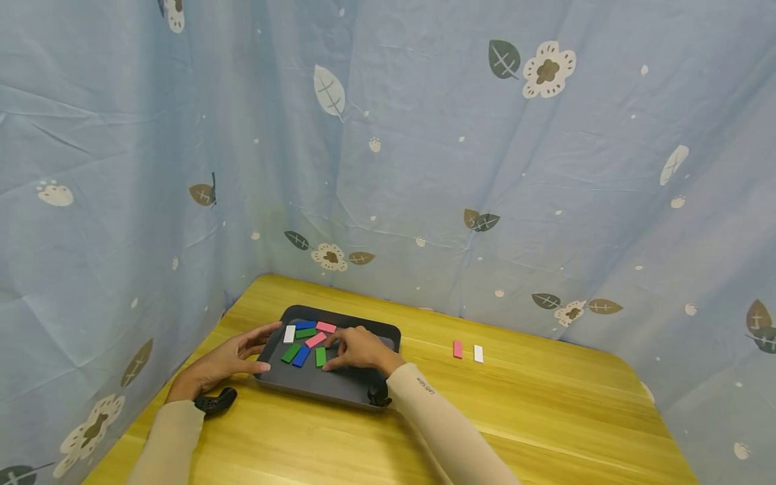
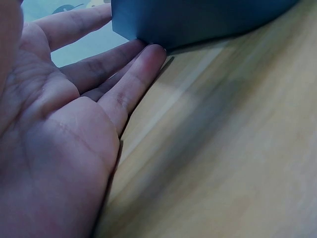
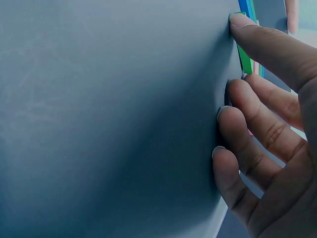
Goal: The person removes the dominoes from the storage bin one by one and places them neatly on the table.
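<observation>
A dark grey tray [image 1: 348, 389] holds several flat blocks, among them a green block [image 1: 320, 358], a blue block [image 1: 301, 356], a pink block [image 1: 316, 339] and a white block [image 1: 289, 334]. My right hand [image 1: 362, 350] is inside the tray, thumb at the near end of the green block, fingers bent beyond it. In the right wrist view the thumb of the right hand [image 3: 272, 119] touches the green block [image 3: 244, 58]. My left hand [image 1: 227, 358] rests at the tray's left end; in the left wrist view, the left hand [image 2: 74, 104] has its fingertips against the tray wall [image 2: 198, 20].
On the wooden table [image 1: 545, 397], right of the tray, lie another pink block [image 1: 457, 349] and another white block [image 1: 478, 353]. Patterned blue curtains [image 1: 424, 168] hang behind and to the left. Each wrist wears a black device.
</observation>
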Demonstrator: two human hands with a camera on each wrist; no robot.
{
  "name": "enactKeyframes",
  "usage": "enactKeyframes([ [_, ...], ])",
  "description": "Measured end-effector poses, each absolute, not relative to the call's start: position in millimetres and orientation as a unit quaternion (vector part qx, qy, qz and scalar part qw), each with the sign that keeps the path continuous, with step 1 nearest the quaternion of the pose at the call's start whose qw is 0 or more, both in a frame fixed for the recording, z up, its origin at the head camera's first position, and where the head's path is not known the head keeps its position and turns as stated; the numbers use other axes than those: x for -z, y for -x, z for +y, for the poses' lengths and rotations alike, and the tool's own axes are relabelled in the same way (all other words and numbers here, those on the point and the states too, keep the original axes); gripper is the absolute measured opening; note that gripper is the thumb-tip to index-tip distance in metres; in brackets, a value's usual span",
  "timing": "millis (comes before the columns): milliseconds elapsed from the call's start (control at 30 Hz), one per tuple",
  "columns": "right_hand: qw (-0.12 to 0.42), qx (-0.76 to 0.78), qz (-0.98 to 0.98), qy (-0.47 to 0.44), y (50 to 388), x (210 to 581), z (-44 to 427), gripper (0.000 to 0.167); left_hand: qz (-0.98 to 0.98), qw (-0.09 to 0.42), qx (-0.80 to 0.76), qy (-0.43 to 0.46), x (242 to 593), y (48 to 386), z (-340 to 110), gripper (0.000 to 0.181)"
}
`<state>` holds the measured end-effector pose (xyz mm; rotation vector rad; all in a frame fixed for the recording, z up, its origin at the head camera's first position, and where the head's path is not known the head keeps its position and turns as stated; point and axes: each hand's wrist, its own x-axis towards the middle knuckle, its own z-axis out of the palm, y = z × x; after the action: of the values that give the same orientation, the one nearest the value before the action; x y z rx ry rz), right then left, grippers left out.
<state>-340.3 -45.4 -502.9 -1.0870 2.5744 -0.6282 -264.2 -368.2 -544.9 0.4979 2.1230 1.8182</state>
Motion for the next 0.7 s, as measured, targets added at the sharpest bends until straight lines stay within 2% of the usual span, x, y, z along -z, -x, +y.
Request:
enactKeyframes([
  [700,0.143,0.233,0.879,0.390,342,488,-35,0.040,0.748,0.145,-0.622,-0.180,547,266,-370,0.082],
])
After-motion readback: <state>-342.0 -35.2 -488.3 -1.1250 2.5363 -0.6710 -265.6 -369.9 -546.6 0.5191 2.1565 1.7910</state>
